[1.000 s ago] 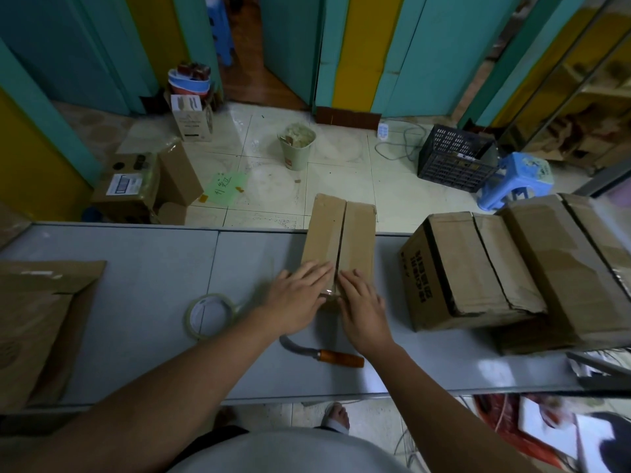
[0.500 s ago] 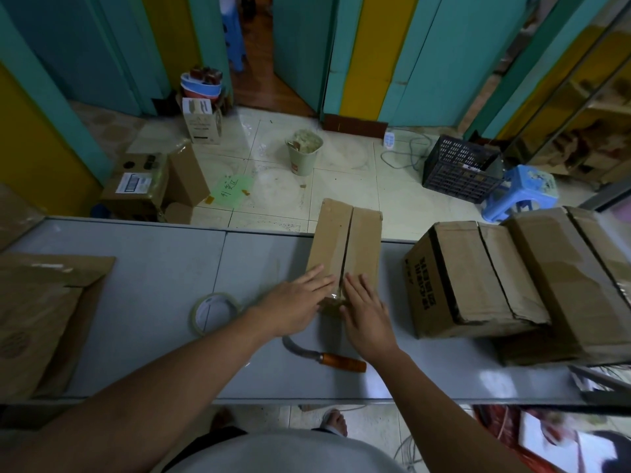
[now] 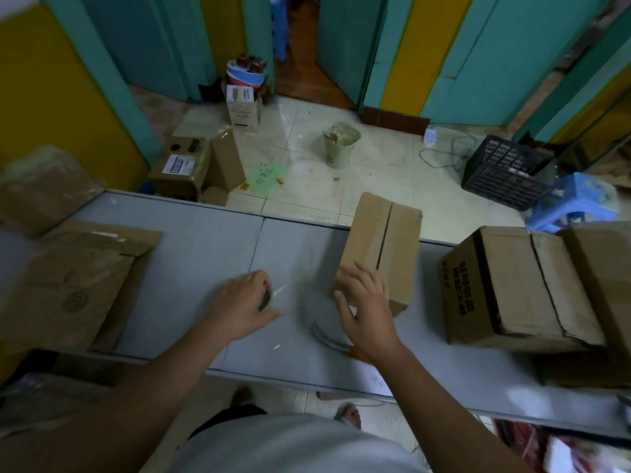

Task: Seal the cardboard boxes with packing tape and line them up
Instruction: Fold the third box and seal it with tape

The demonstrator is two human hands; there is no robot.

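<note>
A narrow cardboard box (image 3: 382,244) lies on the grey table (image 3: 191,254), its two top flaps meeting along a dark seam. My right hand (image 3: 367,308) rests with spread fingers on the box's near left corner. My left hand (image 3: 240,302) is to the left on the table, fingers curled around the roll of clear packing tape (image 3: 268,300), which is mostly hidden and blurred. Two bigger cardboard boxes (image 3: 512,288) stand side by side at the right, the far one (image 3: 604,268) cut off by the frame.
A knife with an orange handle (image 3: 327,339) lies on the table under my right wrist. Flattened cardboard (image 3: 78,281) covers the table's left end. On the floor beyond are small boxes, a bucket (image 3: 339,145), a black crate (image 3: 505,170) and a blue stool (image 3: 573,199).
My left hand left the box seam, moved left and closed on the tape roll. My right hand stayed at the box's near end. The view shifted, so everything sits further right.
</note>
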